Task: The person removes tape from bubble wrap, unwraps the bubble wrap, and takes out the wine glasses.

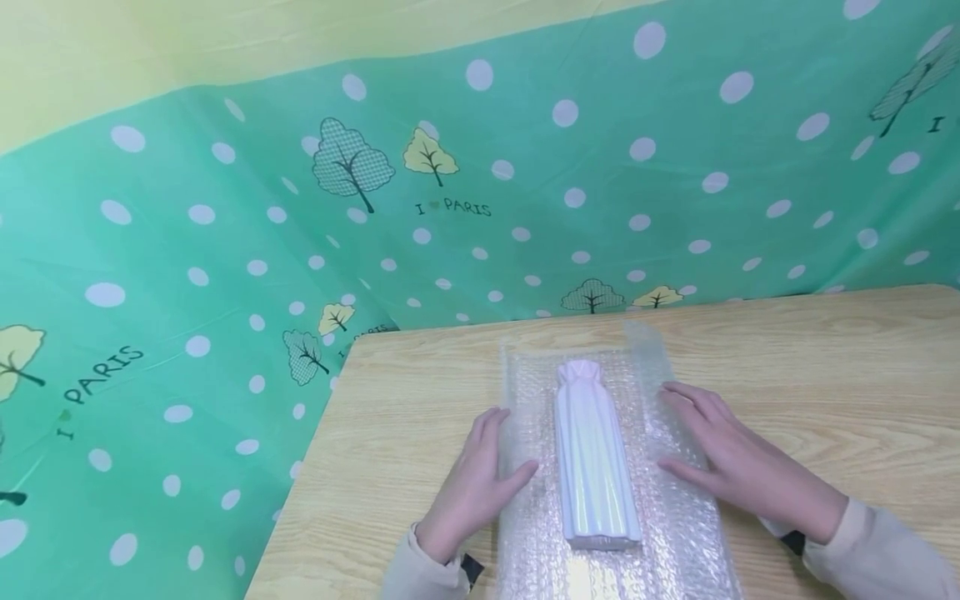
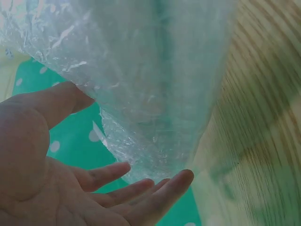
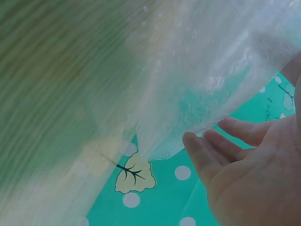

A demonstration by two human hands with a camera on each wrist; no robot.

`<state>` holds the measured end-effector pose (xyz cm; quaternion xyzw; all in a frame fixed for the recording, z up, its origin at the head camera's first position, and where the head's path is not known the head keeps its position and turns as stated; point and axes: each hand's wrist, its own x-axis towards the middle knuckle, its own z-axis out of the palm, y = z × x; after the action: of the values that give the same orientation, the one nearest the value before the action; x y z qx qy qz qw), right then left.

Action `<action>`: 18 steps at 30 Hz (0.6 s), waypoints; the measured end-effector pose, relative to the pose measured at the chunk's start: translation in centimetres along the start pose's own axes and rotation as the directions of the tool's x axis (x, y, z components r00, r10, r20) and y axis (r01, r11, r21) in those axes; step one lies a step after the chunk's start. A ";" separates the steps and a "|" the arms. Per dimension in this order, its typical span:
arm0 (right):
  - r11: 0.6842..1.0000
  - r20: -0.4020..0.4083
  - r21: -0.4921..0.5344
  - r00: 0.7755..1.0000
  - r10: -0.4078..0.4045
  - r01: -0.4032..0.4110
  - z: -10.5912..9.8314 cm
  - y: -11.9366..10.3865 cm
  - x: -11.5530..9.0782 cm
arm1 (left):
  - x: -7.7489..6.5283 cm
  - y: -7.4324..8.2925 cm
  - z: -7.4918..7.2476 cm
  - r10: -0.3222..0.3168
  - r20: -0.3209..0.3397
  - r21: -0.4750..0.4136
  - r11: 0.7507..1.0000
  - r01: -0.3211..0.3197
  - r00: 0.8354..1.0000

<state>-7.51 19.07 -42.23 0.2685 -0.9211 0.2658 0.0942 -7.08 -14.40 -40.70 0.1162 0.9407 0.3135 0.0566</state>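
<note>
A white fluted vase (image 1: pixel 596 458) lies on its side on a sheet of bubble wrap (image 1: pixel 531 425), its narrow gathered neck toward the far edge of the table. My left hand (image 1: pixel 480 479) is at the sheet's left edge, thumb extending over the wrap and fingers along its border. On the opposite side, my right hand (image 1: pixel 716 450) has its fingertips at the right edge, fingers loosely extended. Both wrist views show the bubble wrap (image 2: pixel 141 70) up close, with the thumb and fingers spread around its border. Neither hand touches the vase.
The wrap rests on a wood-grain table (image 1: pixel 420 392). Behind and to the left hangs a green cloth (image 1: pixel 450 267) with white dots and printed trees, meeting the table's far and left edges. A raised strip of wrap (image 1: pixel 648 350) runs along the sheet's right side.
</note>
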 end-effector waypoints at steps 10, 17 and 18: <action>0.999 0.011 -0.006 0.999 0.035 -0.035 0.0 0.4 -0.1 | 0.1 -0.5 -0.1 0.014 -0.009 -0.002 1.000 -0.014 1.000; 1.000 0.012 -0.009 1.000 0.023 -0.023 0.1 1.1 -0.2 | 0.2 -0.7 -0.3 0.034 -0.016 0.016 0.999 -0.033 0.999; 1.000 0.012 -0.009 1.000 0.022 -0.022 0.1 1.1 -0.2 | 0.3 -0.8 -0.3 0.033 -0.015 0.018 0.999 -0.033 0.999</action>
<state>-7.99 19.88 -42.88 0.2593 -0.9257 0.2611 0.0870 -7.52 -15.11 -40.95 0.1299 0.9418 0.3071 0.0435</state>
